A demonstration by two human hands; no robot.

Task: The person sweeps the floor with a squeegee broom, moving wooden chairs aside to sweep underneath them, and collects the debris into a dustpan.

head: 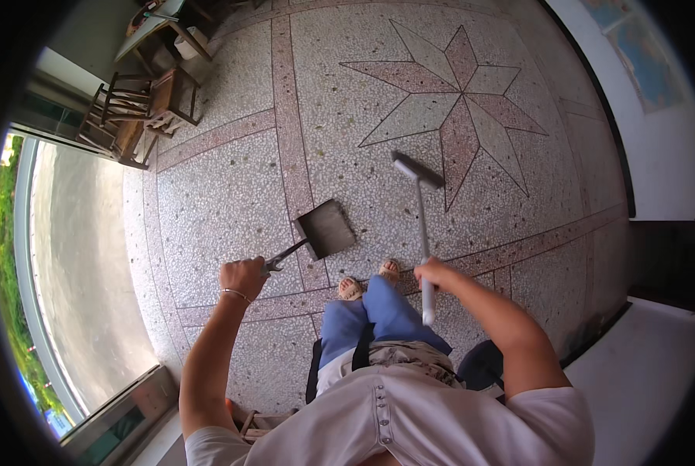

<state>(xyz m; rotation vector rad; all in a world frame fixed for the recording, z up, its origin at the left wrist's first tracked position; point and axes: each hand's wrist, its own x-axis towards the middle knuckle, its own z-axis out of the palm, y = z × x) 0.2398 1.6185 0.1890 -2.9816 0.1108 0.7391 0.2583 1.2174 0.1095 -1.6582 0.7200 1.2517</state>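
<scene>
My left hand [242, 278] is closed around the upper end of a dustpan's handle. The dustpan's square dark pan [327, 230] is low over the terrazzo floor [231, 192], in front of my sandalled feet; whether it touches the floor I cannot tell. In my right hand [432, 272] I grip the pale grey handle of a broom [422, 224]. Its dark-bristled head [417, 169] points away from me, near one tip of the star pattern [460, 93] set in the floor. Pan and broom head are apart.
Wooden chairs [129, 119] stand at the upper left, with a table [155, 26] and a white bucket [191, 43] beyond them. An open doorway [73, 250] lies on my left. A white wall [668, 145] with a dark base runs along the right. Behind me is a wooden seat [260, 425].
</scene>
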